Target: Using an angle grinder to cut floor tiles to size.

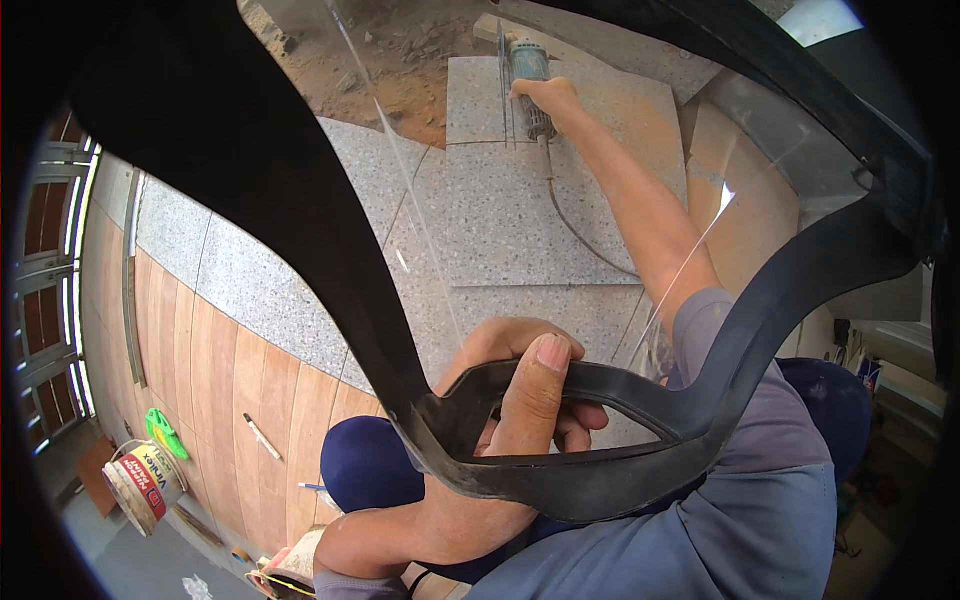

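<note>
Close in front, a pair of clear safety goggles with a black frame (345,260) fills much of the head view. My left hand (530,405) is closed on the lower part of that frame, thumb on the near side and fingers curled behind it. Farther off, my right arm reaches forward. My right hand (550,98) is wrapped round a dusty green power cutter (530,62), whose thin disc stands on its left side. The cutter rests on a grey speckled tile (535,215), over a line at the tile's far left part. Its cord (562,205) curves back under my forearm.
More speckled tiles (250,260) lie to the left, bordering wood-look planks (220,370). Loose soil and rubble (400,90) show beyond. At the lower left are a paint bucket (145,485), a green tool (165,432) and a marker pen (262,436). A metal gate (50,300) stands far left.
</note>
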A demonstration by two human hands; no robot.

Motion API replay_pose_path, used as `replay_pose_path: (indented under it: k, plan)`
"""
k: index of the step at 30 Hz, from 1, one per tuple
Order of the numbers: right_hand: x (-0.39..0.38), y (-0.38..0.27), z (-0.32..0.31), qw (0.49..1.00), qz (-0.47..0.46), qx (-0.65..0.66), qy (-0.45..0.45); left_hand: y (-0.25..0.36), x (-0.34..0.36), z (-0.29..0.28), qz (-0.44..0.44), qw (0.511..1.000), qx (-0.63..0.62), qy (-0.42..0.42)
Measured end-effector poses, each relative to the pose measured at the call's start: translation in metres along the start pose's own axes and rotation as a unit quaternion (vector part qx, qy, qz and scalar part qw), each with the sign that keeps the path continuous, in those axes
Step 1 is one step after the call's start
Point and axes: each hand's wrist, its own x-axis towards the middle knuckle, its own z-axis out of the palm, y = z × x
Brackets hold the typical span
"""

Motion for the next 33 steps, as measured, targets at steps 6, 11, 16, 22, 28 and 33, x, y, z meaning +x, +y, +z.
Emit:
replay_pose_path:
  k: [6,11,16,22,28,33]
  plan:
    - [-0.007,-0.003,-0.002,1.0,-0.004,0.015,-0.008,-0.002,0.001,0.002,0.0,1.0,-0.007,0.002]
    - [-0.011,-0.004,-0.002,1.0,-0.012,0.008,-0.006,-0.002,0.0,0.001,-0.001,1.0,-0.004,0.005]
    - [-0.01,-0.002,0.001,1.0,-0.014,0.005,0.0,-0.002,-0.002,0.001,-0.006,1.0,-0.003,0.007]
    - [-0.01,0.001,0.0,1.0,-0.015,0.016,-0.005,-0.002,-0.004,0.0,-0.01,1.0,0.001,0.003]
    - [-0.008,0.004,0.002,1.0,-0.021,0.004,0.003,-0.002,-0.007,0.002,-0.011,1.0,0.003,0.004]
    - [-0.01,0.007,0.002,0.999,-0.005,0.03,-0.015,-0.006,-0.008,0.003,-0.005,1.0,-0.001,0.011]
